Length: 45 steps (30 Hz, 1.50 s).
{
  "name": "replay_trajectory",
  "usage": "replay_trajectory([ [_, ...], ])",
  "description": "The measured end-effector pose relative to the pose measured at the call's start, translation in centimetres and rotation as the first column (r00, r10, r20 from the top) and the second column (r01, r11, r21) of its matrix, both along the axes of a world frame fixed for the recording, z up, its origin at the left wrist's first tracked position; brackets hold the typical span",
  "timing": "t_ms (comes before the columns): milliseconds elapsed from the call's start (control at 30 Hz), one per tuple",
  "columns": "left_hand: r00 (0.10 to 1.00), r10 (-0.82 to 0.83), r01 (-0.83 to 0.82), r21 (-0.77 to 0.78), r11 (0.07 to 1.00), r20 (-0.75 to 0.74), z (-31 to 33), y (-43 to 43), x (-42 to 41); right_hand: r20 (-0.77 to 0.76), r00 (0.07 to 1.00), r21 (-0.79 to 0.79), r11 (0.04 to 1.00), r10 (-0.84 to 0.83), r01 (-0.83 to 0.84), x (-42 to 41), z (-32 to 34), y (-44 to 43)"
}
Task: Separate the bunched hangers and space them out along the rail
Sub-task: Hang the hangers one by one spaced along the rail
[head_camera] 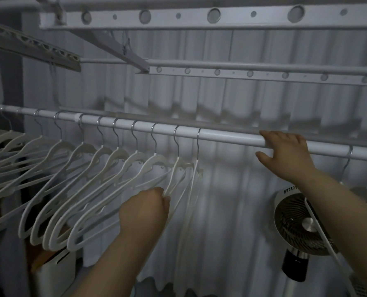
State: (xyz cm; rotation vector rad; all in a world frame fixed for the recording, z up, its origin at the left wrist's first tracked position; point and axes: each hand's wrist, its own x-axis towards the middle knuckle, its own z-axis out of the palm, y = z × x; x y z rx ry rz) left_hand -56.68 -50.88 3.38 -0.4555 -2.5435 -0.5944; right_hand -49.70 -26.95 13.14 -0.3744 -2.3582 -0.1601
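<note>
White hangers [105, 159] hung along the rail [221, 136] from left edge to mid-frame, looking light, stiff, slippery and best taken at the shoulder; the left grip [144, 209] pinched one's thin arm at centre; the right grip [285, 151] was curled over the rail, right of centre.

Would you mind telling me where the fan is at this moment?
In the head view, the fan sits low on the right, below the rail and the right hand gripping it, partly hidden behind that forearm.
</note>
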Motion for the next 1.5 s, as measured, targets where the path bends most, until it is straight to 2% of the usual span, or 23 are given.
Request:
replay_trajectory([
  [133,0.994,-0.071,0.086,0.191,0.978,-0.084,1.8,-0.7,1.5,0.001,1.0,-0.016,0.999,0.028,-0.028,0.7,0.4,0.6],
  [267,0.953,-0.225,0.291,0.398,0.87,-0.204,3.8,1.0,4.7,-0.017,0.999,-0.008,0.999,0.031,-0.031,3.1,0.8,2.2],
  [433,0.829,-0.553,0.524,0.465,0.714,-0.084,3.3,7.6,9.4,-0.054,0.998,0.012,0.999,-0.033,0.033,8.4,0.8,6.6],
  [567,0.769,-0.638,0.526,0.54,0.657,0.028,1.1,14.8,12.4,-0.031,0.995,-0.031,0.995,-0.093,0.092,13.2,0.3,11.8],
  [700,0.755,-0.634,0.465,0.545,0.698,0.167,-1.1,20.5,15.6,0.057,0.995,-0.018,0.996,-0.087,0.088,15.3,0.2,15.1],
  [833,0.801,-0.531,0.438,0.332,0.835,0.279,-1.8,23.7,17.2,0.09,0.996,0.068,0.998,-0.024,0.017,15.2,-0.1,16.8],
  [967,0.882,-0.403,0.353,0.224,0.909,0.246,-2.5,25.0,17.2,0.067,0.996,0.107,0.993,0.051,-0.058,14.8,-0.5,17.8],
  [1033,0.927,-0.332,0.301,0.186,0.935,0.172,-2.9,24.9,17.0,0.068,0.996,0.113,0.991,0.066,-0.073,14.7,-0.7,18.3],
  [1133,0.964,-0.25,0.226,0.21,0.951,0.095,-3.3,23.9,16.3,0.039,0.996,0.115,0.989,0.084,-0.088,14.4,-0.9,18.6],
  [1267,0.976,-0.183,0.14,0.293,0.946,0.122,-3.5,21.3,15.1,-0.067,0.992,0.16,0.982,0.109,-0.097,12.8,-1.6,17.6],
  [1500,0.981,-0.051,-0.011,0.319,0.948,0.185,-2.7,15.9,12.5,-0.007,0.968,0.186,0.952,0.25,-0.244,8.2,-1.3,12.4],
])
